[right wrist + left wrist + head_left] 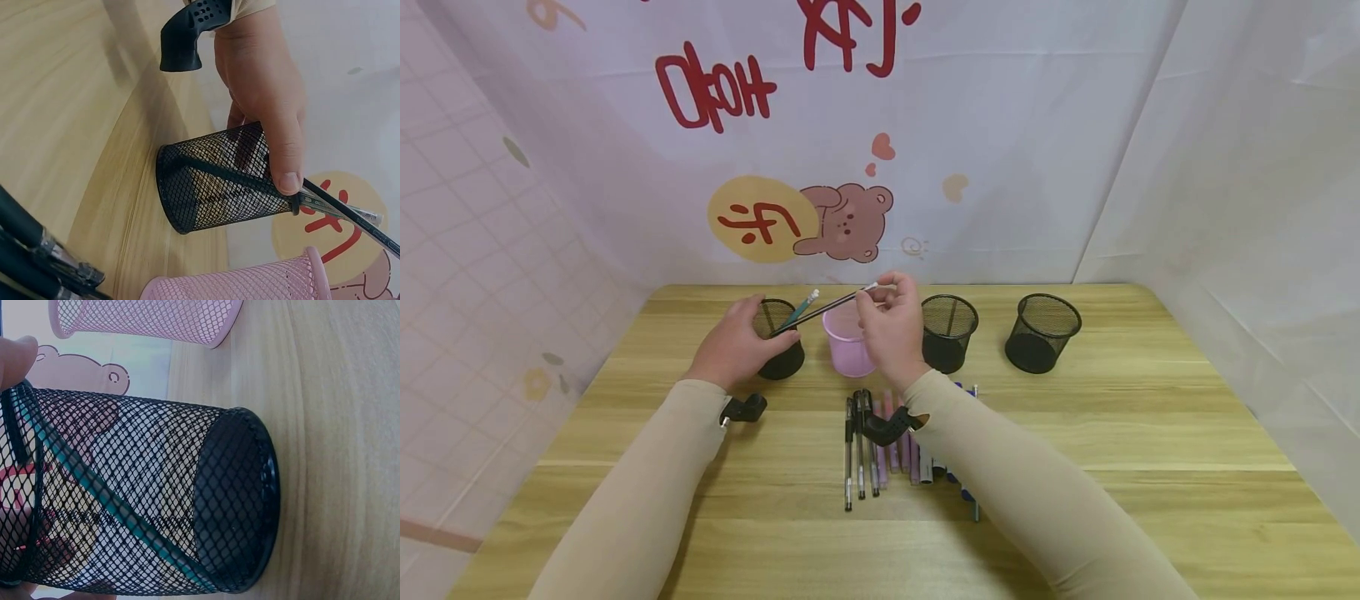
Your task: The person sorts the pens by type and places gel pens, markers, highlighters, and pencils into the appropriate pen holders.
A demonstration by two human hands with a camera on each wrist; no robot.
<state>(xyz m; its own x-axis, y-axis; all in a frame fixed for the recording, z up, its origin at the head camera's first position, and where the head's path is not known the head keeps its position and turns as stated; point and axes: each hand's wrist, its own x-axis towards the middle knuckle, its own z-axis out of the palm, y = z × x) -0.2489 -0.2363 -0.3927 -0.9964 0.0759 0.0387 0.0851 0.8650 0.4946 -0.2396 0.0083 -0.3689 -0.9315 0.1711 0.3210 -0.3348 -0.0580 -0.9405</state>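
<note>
My left hand (741, 346) grips the leftmost black mesh pen cup (782, 365), its thumb at the rim. A green pencil (802, 307) with a pale eraser end leans inside this cup; the left wrist view shows its shaft (119, 503) slanting through the mesh to the base. My right hand (895, 329) pinches a slim dark pencil (829, 309) near its whitish end, above the pink mesh cup (852, 357). The dark pencil's other end slopes down into the mouth of the left cup, as the right wrist view also shows. The right fingertips are out of both wrist views.
Two more black mesh cups, one middle-right (945, 354) and one far right (1033, 354), stand in the row. Several black-capped pens (861, 467), pink pens (892, 454) and grey and blue markers (927, 469) lie in front, partly under my right forearm. A printed cloth hangs behind.
</note>
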